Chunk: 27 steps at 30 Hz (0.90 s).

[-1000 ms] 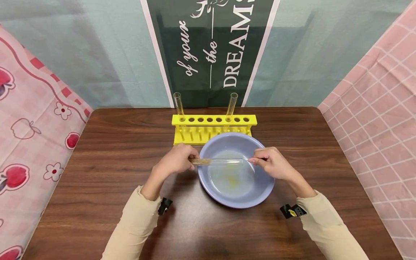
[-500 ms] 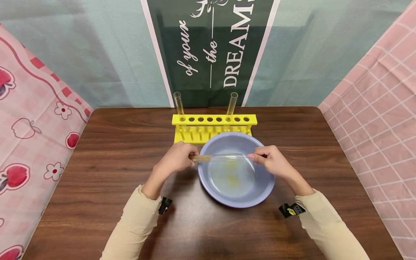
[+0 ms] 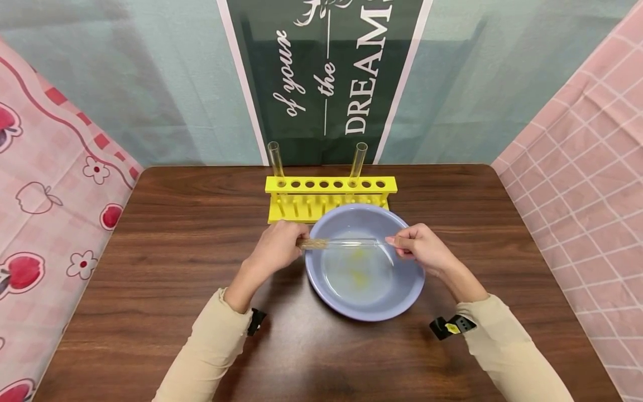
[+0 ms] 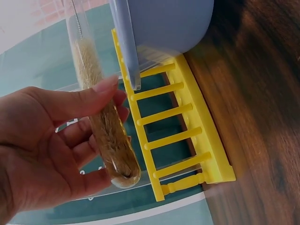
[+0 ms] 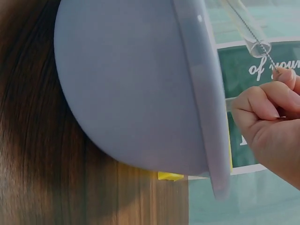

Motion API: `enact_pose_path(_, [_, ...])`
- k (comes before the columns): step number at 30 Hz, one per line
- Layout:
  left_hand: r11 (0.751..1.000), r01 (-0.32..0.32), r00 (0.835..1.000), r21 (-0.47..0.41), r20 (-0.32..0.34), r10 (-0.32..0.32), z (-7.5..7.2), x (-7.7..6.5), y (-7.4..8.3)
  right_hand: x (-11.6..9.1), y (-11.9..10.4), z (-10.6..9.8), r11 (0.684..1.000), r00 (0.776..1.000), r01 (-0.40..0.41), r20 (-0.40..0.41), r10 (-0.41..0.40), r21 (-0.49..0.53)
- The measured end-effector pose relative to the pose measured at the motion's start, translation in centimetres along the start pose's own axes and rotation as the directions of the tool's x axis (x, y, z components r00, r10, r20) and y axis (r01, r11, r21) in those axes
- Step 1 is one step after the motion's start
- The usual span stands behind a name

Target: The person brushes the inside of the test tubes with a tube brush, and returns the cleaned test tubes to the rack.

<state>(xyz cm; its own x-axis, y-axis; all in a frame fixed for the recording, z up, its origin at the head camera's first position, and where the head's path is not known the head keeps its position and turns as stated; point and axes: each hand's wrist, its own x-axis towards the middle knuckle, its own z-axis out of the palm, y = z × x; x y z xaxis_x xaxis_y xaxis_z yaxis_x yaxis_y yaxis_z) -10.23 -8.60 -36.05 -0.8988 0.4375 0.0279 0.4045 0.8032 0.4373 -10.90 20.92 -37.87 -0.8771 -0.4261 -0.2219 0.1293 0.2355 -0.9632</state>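
My left hand (image 3: pixel 278 247) grips a glass test tube (image 3: pixel 354 243) near its rounded end, thumb on one side and fingers on the other. The tube lies level over the basin, mouth toward the right. Inside it sits a test tube brush (image 4: pixel 112 133), its tan bristles packed down to the closed end. The brush's twisted wire handle (image 5: pixel 270 60) comes out of the tube's mouth. My right hand (image 3: pixel 424 248) pinches that wire between thumb and fingers, just beyond the mouth. Beneath is the lavender basin (image 3: pixel 365 316), holding water with yellowish patches.
Behind the basin stands a yellow test tube rack (image 3: pixel 324 185), partly hidden by the basin's rim. Two upright test tubes, a left one (image 3: pixel 276 162) and a right one (image 3: pixel 358 162), stand in it. All rest on a dark wooden table (image 3: pixel 191 223) against cloth-covered walls.
The tube and both hands have shifted slightly away from me since a second ago, and my left hand a little rightward. My right fingers have changed position on the wire.
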Motion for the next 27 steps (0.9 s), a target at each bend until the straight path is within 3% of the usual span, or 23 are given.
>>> enact_pose_path(11, [1.0,0.007,0.997,0.021,-0.075,-0.005,0.42,-0.16,-0.04,0.21,0.1,-0.18,0.954,0.995,-0.08,0.08,0.06,0.29])
enact_pose_path(27, [0.986,0.008,0.978,0.168,-0.208,0.028,1.09,-0.42,-0.04,0.33,0.06,-0.67,0.924,0.987,-0.129,0.132,0.087,0.359])
